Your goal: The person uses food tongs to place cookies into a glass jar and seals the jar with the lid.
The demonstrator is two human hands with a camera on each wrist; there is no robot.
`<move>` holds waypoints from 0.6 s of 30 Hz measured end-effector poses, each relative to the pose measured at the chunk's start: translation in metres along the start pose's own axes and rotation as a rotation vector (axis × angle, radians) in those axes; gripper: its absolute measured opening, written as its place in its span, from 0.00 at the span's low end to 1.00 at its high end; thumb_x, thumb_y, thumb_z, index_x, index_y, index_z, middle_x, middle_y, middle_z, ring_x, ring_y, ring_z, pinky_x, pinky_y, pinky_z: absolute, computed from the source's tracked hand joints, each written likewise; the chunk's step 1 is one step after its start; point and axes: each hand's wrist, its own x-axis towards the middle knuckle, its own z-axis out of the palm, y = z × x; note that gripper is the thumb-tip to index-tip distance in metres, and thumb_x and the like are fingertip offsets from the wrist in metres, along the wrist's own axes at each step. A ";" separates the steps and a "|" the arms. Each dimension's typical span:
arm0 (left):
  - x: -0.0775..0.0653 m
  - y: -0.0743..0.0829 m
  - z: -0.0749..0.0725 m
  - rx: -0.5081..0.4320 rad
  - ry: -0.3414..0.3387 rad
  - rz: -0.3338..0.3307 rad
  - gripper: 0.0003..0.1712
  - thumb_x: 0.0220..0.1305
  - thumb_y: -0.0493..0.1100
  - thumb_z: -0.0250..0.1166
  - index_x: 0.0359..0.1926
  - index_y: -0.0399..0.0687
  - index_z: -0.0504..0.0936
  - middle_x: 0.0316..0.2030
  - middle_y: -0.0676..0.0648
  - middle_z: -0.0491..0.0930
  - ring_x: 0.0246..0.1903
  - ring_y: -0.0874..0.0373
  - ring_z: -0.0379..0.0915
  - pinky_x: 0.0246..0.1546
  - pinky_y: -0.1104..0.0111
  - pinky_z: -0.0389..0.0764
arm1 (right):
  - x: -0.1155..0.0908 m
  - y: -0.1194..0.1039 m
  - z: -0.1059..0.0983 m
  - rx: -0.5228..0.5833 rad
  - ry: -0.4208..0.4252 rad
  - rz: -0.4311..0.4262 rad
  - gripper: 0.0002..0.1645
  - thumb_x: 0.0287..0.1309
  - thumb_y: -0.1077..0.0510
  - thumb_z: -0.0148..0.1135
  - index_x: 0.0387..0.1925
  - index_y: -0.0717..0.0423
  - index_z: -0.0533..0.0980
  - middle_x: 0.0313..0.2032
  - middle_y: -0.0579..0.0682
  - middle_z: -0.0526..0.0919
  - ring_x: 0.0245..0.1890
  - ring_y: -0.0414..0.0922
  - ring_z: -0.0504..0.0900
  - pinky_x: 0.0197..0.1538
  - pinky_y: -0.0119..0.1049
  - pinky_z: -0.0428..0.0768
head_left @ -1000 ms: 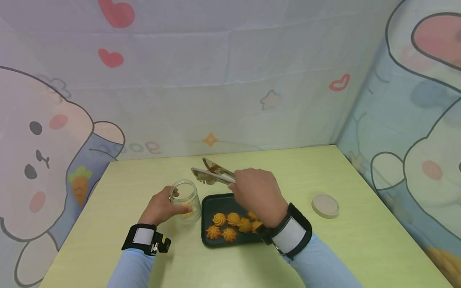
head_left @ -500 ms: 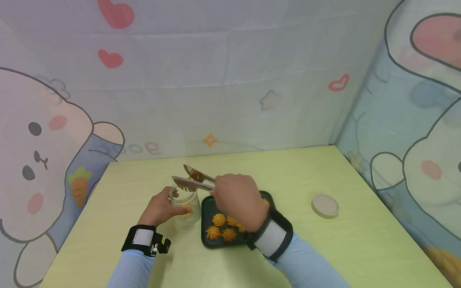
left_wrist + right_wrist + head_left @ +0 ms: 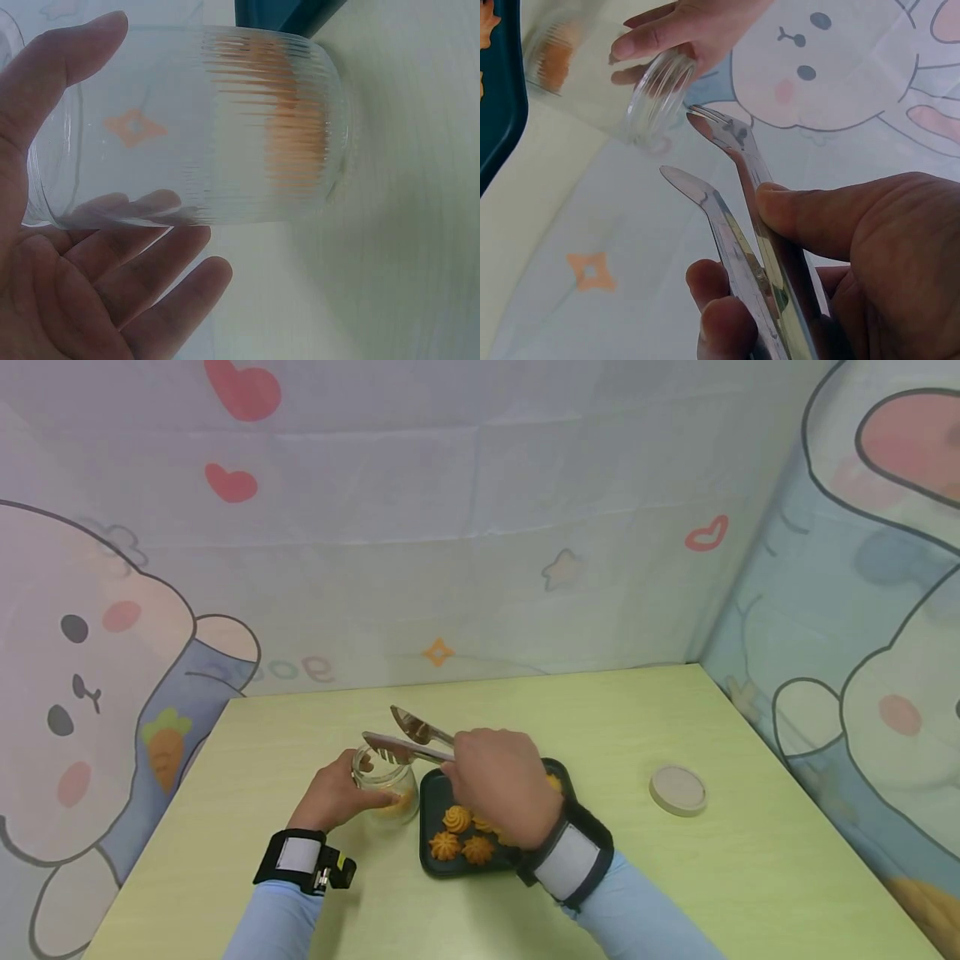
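My left hand [image 3: 337, 792] holds a clear glass jar [image 3: 405, 793] upright on the table, thumb on one side and fingers round the other. Orange-brown cookies [image 3: 296, 127] lie at the bottom of the jar; their number cannot be told through the ribbed glass. In my right hand [image 3: 504, 785] is a pair of metal tongs [image 3: 761, 247], one tip forked and the other smooth. The tongs' tips are apart, with nothing between them, at the jar's mouth. Under my right forearm stands a dark green tray [image 3: 435, 793] bearing several piped cookies [image 3: 456, 819], partly hidden by that hand.
A round pale lid [image 3: 678, 790] lies on the right of the light yellow table [image 3: 750, 868]. Printed cloth walls [image 3: 480, 527] enclose the back and sides of the table.
My right hand has moved left and down with the tongs, from above the tray to the jar's mouth. The tongs have spread and a cookie has left them. The left hand stays put.
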 end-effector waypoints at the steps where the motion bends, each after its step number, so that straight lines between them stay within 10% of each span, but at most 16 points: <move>1: 0.000 0.000 0.000 0.001 0.000 0.001 0.51 0.46 0.61 0.78 0.62 0.35 0.69 0.56 0.35 0.76 0.55 0.39 0.73 0.50 0.49 0.75 | -0.001 0.002 0.000 0.006 -0.004 0.007 0.24 0.61 0.45 0.67 0.16 0.48 0.70 0.13 0.42 0.66 0.12 0.39 0.65 0.13 0.35 0.65; 18: 0.001 -0.001 0.001 0.015 0.006 0.008 0.47 0.47 0.60 0.78 0.58 0.35 0.71 0.53 0.35 0.77 0.52 0.41 0.74 0.47 0.50 0.76 | -0.018 0.043 0.013 0.105 -0.039 0.151 0.21 0.62 0.47 0.67 0.19 0.50 0.71 0.15 0.44 0.68 0.14 0.41 0.67 0.15 0.37 0.65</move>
